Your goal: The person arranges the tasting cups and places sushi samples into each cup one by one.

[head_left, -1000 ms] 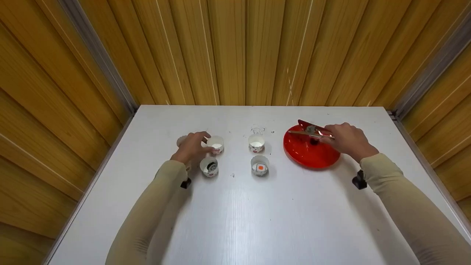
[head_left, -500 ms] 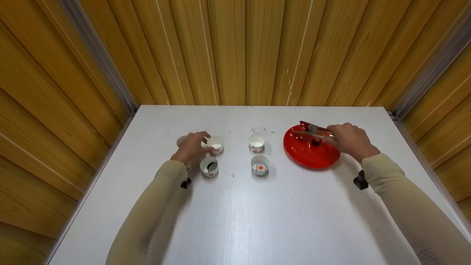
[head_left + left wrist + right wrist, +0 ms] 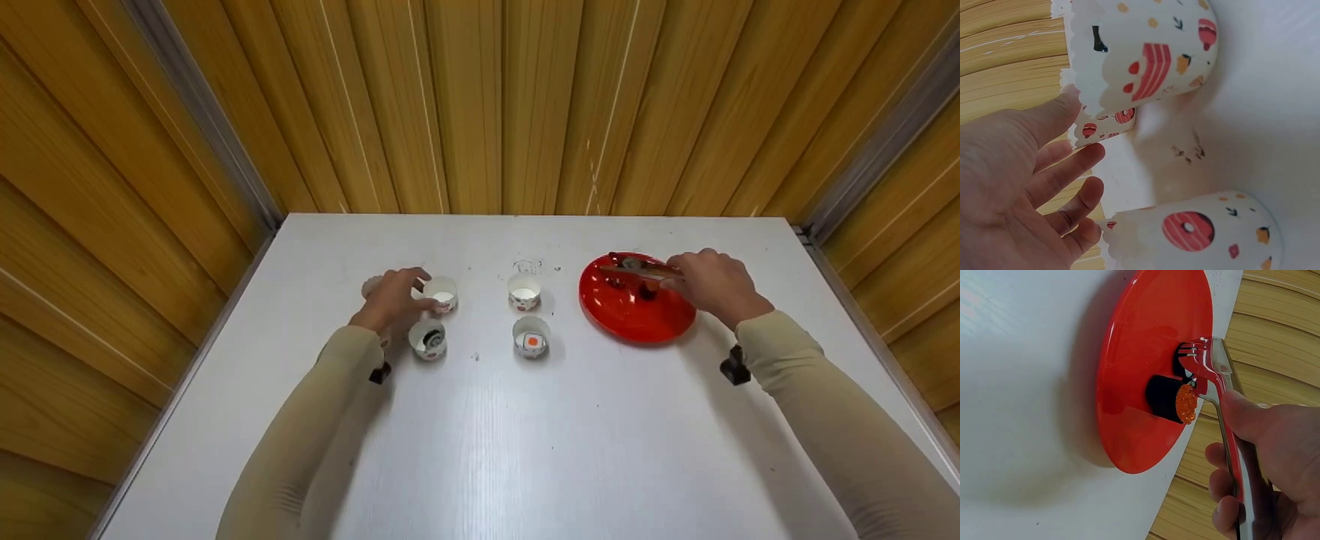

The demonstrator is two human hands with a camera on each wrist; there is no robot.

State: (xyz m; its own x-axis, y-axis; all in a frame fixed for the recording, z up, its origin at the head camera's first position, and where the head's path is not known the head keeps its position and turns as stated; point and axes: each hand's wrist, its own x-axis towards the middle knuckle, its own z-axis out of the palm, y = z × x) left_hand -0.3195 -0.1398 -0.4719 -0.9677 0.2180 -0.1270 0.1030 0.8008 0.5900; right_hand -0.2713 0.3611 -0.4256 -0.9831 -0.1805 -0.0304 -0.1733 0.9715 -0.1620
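In the head view my left hand (image 3: 394, 300) is at a white paper baking cup (image 3: 441, 297), thumb and index finger on two sides of its rim. The left wrist view has this cup (image 3: 1107, 125) between thumb and index finger, partly hidden by a nearer baking cup (image 3: 1143, 56). My right hand (image 3: 716, 285) grips metal serving tongs (image 3: 660, 273) over a red plate (image 3: 637, 324). From the right wrist, the fork-shaped end overlaps a black-wrapped sushi roll (image 3: 1179, 360). Beside it lies a second sushi roll (image 3: 1163, 398), topped with orange roe.
One baking cup (image 3: 427, 354) holds a dark piece with a grey swirl; another cup (image 3: 531, 352) holds a white piece with an orange centre. A third cup (image 3: 524, 302) stands behind. More cups are partly covered by my left hand. Wooden panels (image 3: 495, 105) rise behind the table.
The tongs have come down over the plate and their two arms have drawn closer together. My left hand stays at the same cup.
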